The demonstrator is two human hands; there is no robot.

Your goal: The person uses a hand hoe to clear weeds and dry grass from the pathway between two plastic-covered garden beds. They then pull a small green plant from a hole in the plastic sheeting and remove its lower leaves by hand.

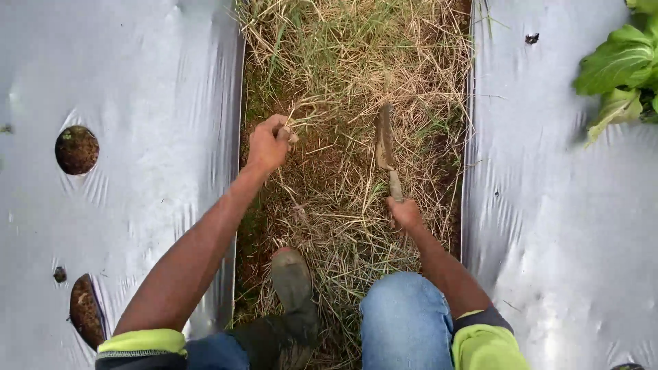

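My left hand (269, 145) is closed around a tuft of dry grass (310, 113) at the left side of a grassy furrow (356, 82). My right hand (404, 212) grips the handle of a soil-caked knife (385, 144), whose blade points away from me and lies over the grass a little to the right of the tuft. My rubber boot (293, 284) stands in the furrow below my left hand, and my knee in blue jeans (403, 318) is beside it.
Silver plastic mulch sheets (137, 82) cover the beds on both sides of the furrow. The left sheet has round planting holes (77, 149) showing soil. A leafy green plant (620, 68) grows at the top right.
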